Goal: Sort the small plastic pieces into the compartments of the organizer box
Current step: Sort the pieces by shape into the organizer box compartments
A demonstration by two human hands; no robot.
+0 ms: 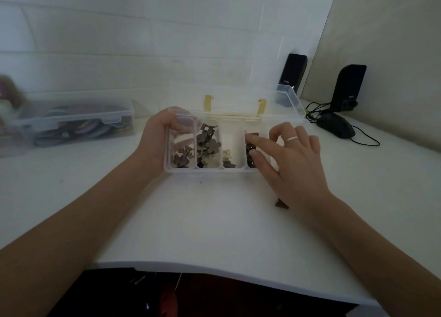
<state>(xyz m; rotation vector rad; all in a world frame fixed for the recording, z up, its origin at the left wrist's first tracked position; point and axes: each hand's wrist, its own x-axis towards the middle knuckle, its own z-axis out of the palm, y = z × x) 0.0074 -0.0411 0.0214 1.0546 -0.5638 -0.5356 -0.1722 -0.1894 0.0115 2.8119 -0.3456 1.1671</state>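
Note:
A clear organizer box (210, 170) with four compartments stands on the white table, its lid (281, 99) raised behind it. Small dark and pale plastic pieces (206, 145) lie in the compartments. My left hand (158, 135) grips the box's left end, thumb over the rim and fingers under the left compartment. My right hand (291, 157) hovers over the rightmost compartment with its fingers spread and relaxed, index finger and thumb touching the dark pieces (250, 149) there. One loose dark piece (281, 204) lies on the table beside my right wrist.
A clear lidded storage bin (78, 126) with colourful items stands at the left. Two black speakers (292, 78) (349, 87) and a black mouse (336, 127) with cables sit at the back right. The table's front edge (214, 271) runs just below my forearms.

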